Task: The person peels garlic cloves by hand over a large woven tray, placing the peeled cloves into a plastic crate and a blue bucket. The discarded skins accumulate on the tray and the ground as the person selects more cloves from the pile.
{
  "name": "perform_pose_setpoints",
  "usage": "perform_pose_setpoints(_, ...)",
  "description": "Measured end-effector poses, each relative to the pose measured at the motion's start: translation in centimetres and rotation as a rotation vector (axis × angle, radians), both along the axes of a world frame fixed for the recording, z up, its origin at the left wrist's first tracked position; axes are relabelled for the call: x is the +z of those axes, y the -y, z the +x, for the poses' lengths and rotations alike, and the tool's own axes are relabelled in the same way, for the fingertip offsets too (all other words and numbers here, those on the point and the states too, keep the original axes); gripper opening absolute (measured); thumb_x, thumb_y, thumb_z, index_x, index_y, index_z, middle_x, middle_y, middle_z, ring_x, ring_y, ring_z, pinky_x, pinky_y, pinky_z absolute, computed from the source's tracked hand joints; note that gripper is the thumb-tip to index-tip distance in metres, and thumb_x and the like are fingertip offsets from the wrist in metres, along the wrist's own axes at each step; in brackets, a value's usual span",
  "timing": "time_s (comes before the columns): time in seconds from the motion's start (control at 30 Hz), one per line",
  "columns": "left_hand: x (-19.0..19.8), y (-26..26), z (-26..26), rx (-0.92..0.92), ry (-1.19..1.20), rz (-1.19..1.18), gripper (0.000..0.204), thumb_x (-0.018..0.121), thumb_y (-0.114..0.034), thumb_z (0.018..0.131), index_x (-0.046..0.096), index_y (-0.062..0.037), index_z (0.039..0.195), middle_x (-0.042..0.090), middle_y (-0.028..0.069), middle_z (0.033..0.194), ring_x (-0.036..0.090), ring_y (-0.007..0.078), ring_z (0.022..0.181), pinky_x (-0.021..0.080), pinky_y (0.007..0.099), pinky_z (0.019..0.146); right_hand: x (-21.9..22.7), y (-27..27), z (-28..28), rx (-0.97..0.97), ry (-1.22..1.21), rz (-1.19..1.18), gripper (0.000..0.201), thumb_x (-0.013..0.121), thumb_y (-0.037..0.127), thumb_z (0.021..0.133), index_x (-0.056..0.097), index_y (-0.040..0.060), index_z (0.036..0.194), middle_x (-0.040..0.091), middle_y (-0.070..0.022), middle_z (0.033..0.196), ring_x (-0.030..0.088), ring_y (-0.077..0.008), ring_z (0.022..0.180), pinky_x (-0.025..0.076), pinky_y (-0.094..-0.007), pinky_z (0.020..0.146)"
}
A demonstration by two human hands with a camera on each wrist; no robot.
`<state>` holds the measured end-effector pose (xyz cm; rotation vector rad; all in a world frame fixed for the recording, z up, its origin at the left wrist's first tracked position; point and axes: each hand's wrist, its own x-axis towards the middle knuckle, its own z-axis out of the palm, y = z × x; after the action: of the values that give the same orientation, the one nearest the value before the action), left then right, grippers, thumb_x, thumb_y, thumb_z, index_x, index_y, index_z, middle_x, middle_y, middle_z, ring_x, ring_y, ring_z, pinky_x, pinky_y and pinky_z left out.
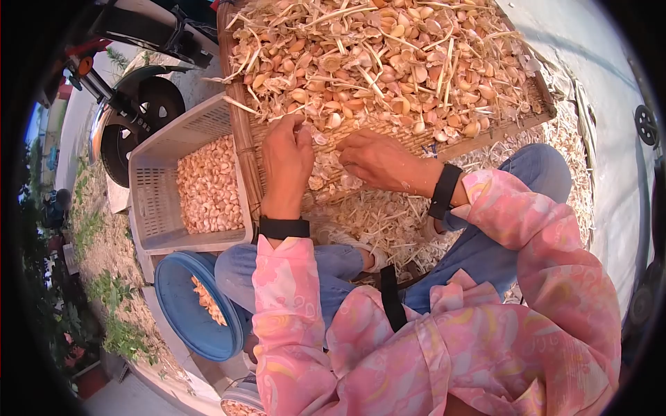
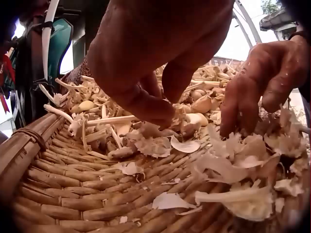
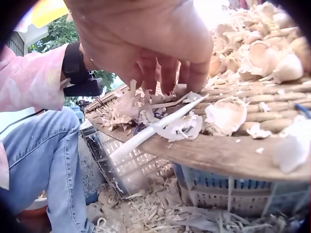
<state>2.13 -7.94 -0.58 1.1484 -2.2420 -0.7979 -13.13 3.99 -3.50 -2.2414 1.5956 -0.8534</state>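
Left hand [image 1: 286, 154], right hand [image 1: 388, 163]: fingers bent at garlic husks [image 1: 325, 170], hold indeterminable. One woven tray [image 1: 247, 156], one clove crate [image 1: 154, 182], one blue tub [image 1: 182, 299].

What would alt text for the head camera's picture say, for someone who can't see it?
A person's left hand and right hand work at the near edge of a woven tray heaped with garlic cloves, papery skins and dry stalks. To the left, a pale crate and a blue tub also hold cloves.
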Motion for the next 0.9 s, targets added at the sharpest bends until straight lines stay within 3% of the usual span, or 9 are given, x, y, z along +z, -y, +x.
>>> perform_pose_setpoints(0.07, -1.3, 0.2, -2.9, -0.058, 0.229, -0.214, 0.021, 0.061, -0.012, 0.076, 0.06, -0.0006, 0.093, 0.061, 0.0225, 0.086, 0.061, 0.0357, 0.079, 0.047, 0.0421, 0.069, 0.7, -0.2, -0.3, -0.06, -0.016, 0.081, 0.012, 0.057, 0.014, 0.077, 0.06, 0.0054, 0.086, 0.056, -0.0089, 0.091, 0.052, -0.027, 0.095, 0.045, -0.0367, 0.079)
perform_pose_setpoints(0.17, -0.3, -0.3, -4.5, 0.035, 0.405, -0.148, 0.018, 0.06, -0.015, 0.075, 0.059, -0.0024, 0.088, 0.06, 0.0228, 0.084, 0.059, 0.0395, 0.078, 0.046, 0.0464, 0.067, 1.4, -0.2, -1.0, -0.134, -0.013, 0.073, 0.011, 0.056, 0.014, 0.078, 0.061, 0.007, 0.086, 0.056, -0.0099, 0.089, 0.054, -0.028, 0.092, 0.046, -0.0394, 0.074)
perform_pose_setpoints(0.2, -0.9, -0.2, -4.3, 0.01, 0.405, -0.239, 0.02, 0.061, -0.02, 0.075, 0.058, -0.0039, 0.088, 0.061, 0.0209, 0.081, 0.059, 0.0386, 0.077, 0.046, 0.0462, 0.066, 1.3, -0.3, -1.1, -0.156, -0.003, 0.052, 0.011, 0.055, 0.014, 0.079, 0.061, 0.0076, 0.086, 0.056, -0.0105, 0.088, 0.055, -0.0285, 0.091, 0.047, -0.0405, 0.073)
perform_pose_setpoints(0.3, 0.0, -0.8, -3.6, -0.046, 0.401, -0.198, 0.021, 0.062, -0.018, 0.074, 0.058, -0.0032, 0.088, 0.062, 0.0195, 0.079, 0.06, 0.0379, 0.077, 0.046, 0.046, 0.066, 0.6, 0.0, -0.9, -0.223, 0.036, 0.108, 0.011, 0.055, 0.014, 0.079, 0.061, 0.0074, 0.086, 0.057, -0.0116, 0.084, 0.058, -0.0306, 0.085, 0.047, -0.0425, 0.069)
perform_pose_setpoints(0.4, -0.8, -0.3, -3.5, 0.027, 0.272, -0.091, 0.021, 0.064, -0.017, 0.073, 0.057, -0.0022, 0.087, 0.062, 0.0179, 0.079, 0.06, 0.0375, 0.077, 0.046, 0.046, 0.066, 1.1, 0.0, -1.1, -0.24, 0.095, 0.137, 0.012, 0.054, 0.015, 0.079, 0.062, 0.0071, 0.085, 0.057, -0.0127, 0.081, 0.059, -0.0326, 0.082, 0.047, -0.0437, 0.068)
perform_pose_setpoints(0.5, -1.2, -0.1, -4.5, 0.03, 0.341, -0.096, 0.021, 0.065, -0.016, 0.072, 0.058, -0.0017, 0.086, 0.063, 0.0169, 0.079, 0.06, 0.0365, 0.076, 0.046, 0.0445, 0.067, 1.6, -0.6, -1.2, -0.231, 0.065, 0.146, 0.012, 0.054, 0.015, 0.079, 0.061, 0.0066, 0.085, 0.057, -0.0132, 0.082, 0.058, -0.0332, 0.082, 0.046, -0.0442, 0.068)
perform_pose_setpoints(0.7, -3.6, -1.5, -2.1, -0.104, 0.264, -0.345, 0.024, 0.065, -0.01, 0.07, 0.058, -0.0025, 0.092, 0.062, 0.0179, 0.075, 0.059, 0.0368, 0.071, 0.046, 0.0425, 0.066, 1.7, -0.6, -1.2, -0.248, 0.09, 0.147, 0.011, 0.054, 0.014, 0.079, 0.06, 0.0058, 0.083, 0.057, -0.0145, 0.083, 0.058, -0.0341, 0.082, 0.046, -0.0445, 0.069)
perform_pose_setpoints(0.8, -3.2, -1.8, -1.2, -0.084, 0.325, -0.142, 0.025, 0.065, -0.007, 0.072, 0.057, -0.0004, 0.094, 0.063, 0.0153, 0.078, 0.062, 0.0307, 0.07, 0.048, 0.0375, 0.06, 1.5, -0.4, -1.4, -0.264, 0.098, 0.155, 0.014, 0.054, 0.012, 0.078, 0.06, 0.006, 0.09, 0.057, -0.0146, 0.087, 0.058, -0.0342, 0.082, 0.046, -0.0445, 0.07)
perform_pose_setpoints(0.9, -3.8, -1.0, -0.5, 0.134, -0.073, 0.639, 0.021, 0.063, -0.006, 0.078, 0.056, 0.0016, 0.096, 0.063, 0.0098, 0.081, 0.063, 0.0208, 0.071, 0.051, 0.0276, 0.056, 1.3, -0.3, -1.5, -0.295, 0.133, 0.097, 0.021, 0.054, 0.01, 0.078, 0.059, 0.0067, 0.099, 0.056, -0.0129, 0.09, 0.057, -0.0329, 0.087, 0.046, -0.0443, 0.071)
